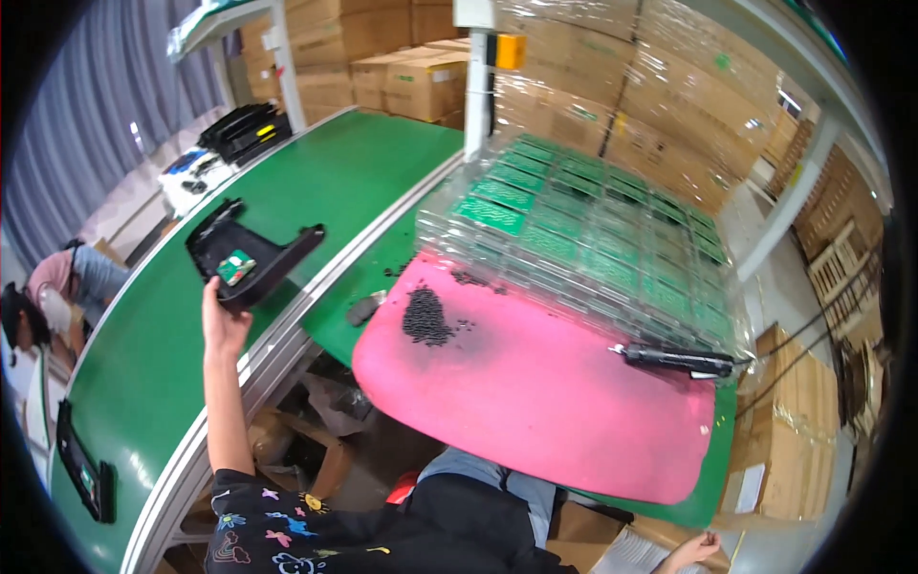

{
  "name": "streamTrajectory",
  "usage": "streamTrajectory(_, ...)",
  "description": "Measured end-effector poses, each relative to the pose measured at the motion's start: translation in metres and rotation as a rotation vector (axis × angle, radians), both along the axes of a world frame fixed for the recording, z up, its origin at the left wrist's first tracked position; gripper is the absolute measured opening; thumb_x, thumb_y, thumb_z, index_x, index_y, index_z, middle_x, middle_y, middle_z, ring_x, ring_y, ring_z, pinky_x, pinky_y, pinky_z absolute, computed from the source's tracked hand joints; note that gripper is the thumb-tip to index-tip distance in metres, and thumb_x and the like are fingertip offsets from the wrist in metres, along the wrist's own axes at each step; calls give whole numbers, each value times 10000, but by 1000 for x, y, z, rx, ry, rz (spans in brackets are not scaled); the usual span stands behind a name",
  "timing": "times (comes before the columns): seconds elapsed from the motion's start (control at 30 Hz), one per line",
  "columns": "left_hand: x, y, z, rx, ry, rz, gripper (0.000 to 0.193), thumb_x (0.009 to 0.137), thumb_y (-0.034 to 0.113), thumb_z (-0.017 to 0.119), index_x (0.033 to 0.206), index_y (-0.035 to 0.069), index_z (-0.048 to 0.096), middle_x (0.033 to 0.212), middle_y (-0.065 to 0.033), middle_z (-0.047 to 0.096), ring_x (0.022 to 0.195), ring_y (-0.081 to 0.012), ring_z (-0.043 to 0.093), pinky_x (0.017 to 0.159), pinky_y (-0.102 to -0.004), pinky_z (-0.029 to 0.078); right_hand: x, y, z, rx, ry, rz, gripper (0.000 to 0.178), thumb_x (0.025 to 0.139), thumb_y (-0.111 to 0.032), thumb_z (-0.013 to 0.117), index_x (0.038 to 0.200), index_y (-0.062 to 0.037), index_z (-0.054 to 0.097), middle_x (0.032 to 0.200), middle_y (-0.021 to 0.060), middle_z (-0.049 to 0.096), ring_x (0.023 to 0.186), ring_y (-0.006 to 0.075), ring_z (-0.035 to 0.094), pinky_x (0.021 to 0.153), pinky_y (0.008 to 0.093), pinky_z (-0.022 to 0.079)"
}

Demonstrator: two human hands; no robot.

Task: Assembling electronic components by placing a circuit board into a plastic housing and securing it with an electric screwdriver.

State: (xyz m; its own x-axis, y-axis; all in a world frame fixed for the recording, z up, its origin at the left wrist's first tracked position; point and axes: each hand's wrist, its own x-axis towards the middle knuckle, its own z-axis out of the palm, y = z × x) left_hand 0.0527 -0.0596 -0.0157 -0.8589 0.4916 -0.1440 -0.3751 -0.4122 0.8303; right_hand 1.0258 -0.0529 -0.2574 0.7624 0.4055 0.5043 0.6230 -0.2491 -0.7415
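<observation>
Down at bottom right your right hand rests open while your left hand grips the black plastic housing on the green conveyor, so lifting it comes next, I'd guess.

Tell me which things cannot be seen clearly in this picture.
- Left hand, head view: fingers hidden behind the black plastic part.
- Right hand: cut off by the lower edge.
- Small black pieces on the pink mat: too small to identify.
- Green boards: blurred by clear trays.
</observation>
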Motion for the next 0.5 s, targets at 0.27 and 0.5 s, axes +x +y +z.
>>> streamTrajectory(0.27,-5,34,-51,-64,472,235,722,915,164,641,1516,51,256,1413,-141,473,1303,-287,456,1093,-476,372,69,-222,-141,-824,-506,-860,357,924,-301,604,1135,-13,598,1109,221,642,987,333,645,830,464,513)
streamTrajectory(0.5,15,102,-20,-200,789,-308,443,976,173,533,1404,73,479,1425,-57,505,1216,-209,548,964,-350,472,-150,-452,-328,-1773,205,-221,378,863,-361,598,1012,-59,767,929,116,734,802,355,703,758,509,548)
